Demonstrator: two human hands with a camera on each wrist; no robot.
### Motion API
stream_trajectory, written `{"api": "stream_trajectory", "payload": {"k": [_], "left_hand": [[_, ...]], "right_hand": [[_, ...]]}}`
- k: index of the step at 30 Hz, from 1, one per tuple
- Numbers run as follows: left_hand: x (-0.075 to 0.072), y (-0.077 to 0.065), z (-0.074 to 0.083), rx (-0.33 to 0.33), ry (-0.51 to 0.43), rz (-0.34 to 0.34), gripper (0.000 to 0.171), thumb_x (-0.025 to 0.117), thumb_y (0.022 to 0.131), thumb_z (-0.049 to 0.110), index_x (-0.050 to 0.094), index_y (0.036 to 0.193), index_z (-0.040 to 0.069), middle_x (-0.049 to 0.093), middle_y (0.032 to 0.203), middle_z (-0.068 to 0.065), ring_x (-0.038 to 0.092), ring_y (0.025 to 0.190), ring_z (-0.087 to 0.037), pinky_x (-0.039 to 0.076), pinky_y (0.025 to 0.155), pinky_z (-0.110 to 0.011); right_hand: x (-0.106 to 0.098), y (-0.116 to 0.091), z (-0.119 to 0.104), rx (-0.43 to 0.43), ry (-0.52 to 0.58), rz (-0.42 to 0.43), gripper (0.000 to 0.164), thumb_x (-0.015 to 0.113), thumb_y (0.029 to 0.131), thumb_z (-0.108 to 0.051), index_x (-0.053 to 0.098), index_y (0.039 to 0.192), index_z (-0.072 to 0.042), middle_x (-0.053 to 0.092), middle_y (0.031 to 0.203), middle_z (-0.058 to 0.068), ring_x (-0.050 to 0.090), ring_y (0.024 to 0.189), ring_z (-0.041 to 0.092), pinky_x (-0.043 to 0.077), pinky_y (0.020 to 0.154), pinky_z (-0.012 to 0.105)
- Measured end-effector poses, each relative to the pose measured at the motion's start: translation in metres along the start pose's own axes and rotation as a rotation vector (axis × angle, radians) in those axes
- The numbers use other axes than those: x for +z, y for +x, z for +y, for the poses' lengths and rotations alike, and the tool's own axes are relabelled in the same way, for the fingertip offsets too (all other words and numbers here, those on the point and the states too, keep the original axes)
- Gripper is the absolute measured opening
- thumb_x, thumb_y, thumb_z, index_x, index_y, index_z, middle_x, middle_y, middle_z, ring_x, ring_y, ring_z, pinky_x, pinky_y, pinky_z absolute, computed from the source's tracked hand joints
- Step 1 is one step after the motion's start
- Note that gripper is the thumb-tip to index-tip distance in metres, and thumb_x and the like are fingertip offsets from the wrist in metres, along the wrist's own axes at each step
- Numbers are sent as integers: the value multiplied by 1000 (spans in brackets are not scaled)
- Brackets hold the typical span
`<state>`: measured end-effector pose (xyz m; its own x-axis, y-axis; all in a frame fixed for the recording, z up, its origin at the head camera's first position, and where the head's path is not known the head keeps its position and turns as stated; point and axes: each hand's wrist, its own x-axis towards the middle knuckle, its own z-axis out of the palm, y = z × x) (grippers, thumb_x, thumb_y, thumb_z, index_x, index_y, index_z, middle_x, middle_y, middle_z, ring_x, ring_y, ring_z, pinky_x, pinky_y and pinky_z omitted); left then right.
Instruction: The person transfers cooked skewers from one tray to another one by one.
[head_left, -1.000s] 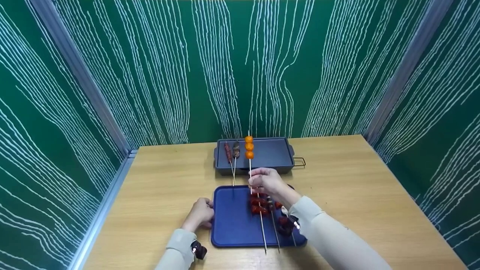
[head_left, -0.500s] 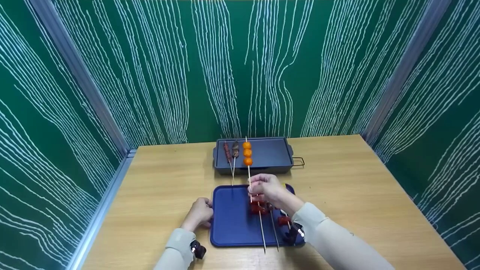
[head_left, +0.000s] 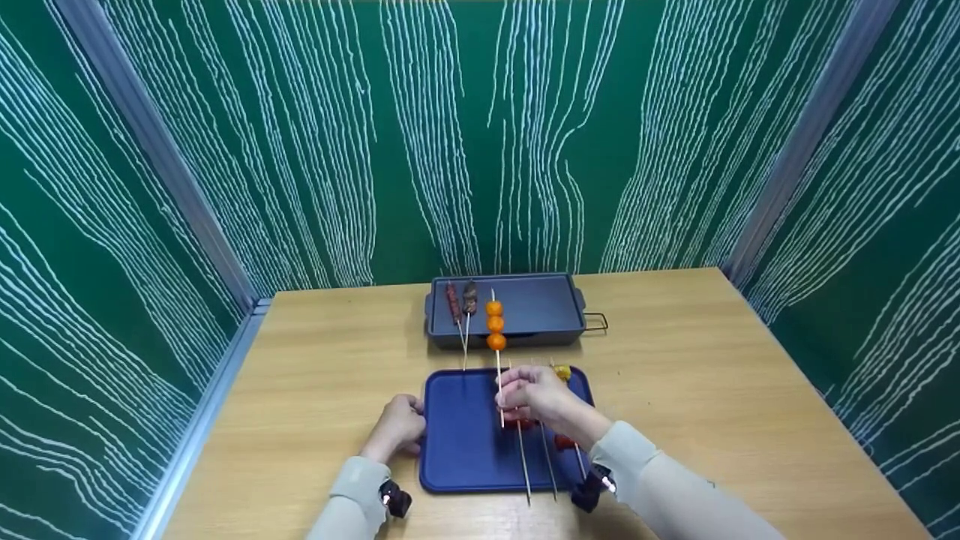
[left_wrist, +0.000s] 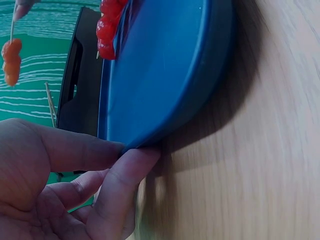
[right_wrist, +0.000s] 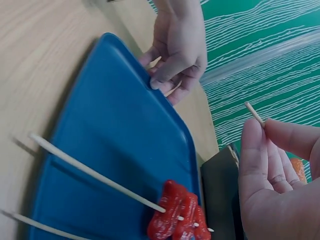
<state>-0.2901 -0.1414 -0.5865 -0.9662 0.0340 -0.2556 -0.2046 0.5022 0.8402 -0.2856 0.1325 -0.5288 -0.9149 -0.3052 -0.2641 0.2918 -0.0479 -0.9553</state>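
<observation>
My right hand [head_left: 538, 394] pinches the bare stick of a skewer with three orange balls [head_left: 495, 324], holding it raised above the back of the blue tray [head_left: 463, 450], balls pointing away from me. In the right wrist view the stick's end pokes out between thumb and fingertips. My left hand [head_left: 400, 426] grips the tray's left rim between thumb and fingers, as the left wrist view shows close up. On the tray's right half, partly hidden beneath my right hand and forearm, lie several skewers, one with glossy red pieces [right_wrist: 172, 212].
Behind the tray stands a dark grey rectangular grill [head_left: 540, 300] with a wire handle [head_left: 597, 322] at its right. A reddish meat skewer [head_left: 454, 304] and a brownish one [head_left: 470, 298] rest on its left part, sticks reaching toward the tray. Patterned green walls enclose the wooden table [head_left: 322, 352].
My right hand has drawn back toward me with the orange skewer, so its balls sit lower over the grill's front edge. A yellow piece at the tray's back right now shows. My left hand stays put.
</observation>
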Motion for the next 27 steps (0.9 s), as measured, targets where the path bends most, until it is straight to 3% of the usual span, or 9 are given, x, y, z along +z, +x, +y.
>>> {"api": "stream_trajectory", "payload": {"k": [12,20,27], "left_hand": [[-1,-1,1,22,20,-13,19,45,84,-7,60,90,3,54,79,-3,63,61,-17,64,48,-33],[0,-3,2,25,15,-8,20,46,84,-8,62,94,0,56,83,-5,65,65,-20,66,50,-35],[0,-2,2,15,12,-6,22,45,83,-8,61,95,0,55,84,-6,63,65,-19,64,49,-33]], "right_hand": [[0,-14,19,4,-14,-72,26,66,89,13,60,111,0,69,84,3,69,74,14,65,68,25],[2,-18,36,3,-41,-104,30,64,86,16,58,114,8,70,83,4,70,75,14,66,68,26],[6,-23,46,19,-84,-107,28,64,85,14,60,112,8,70,82,4,70,72,14,66,67,26]]}}
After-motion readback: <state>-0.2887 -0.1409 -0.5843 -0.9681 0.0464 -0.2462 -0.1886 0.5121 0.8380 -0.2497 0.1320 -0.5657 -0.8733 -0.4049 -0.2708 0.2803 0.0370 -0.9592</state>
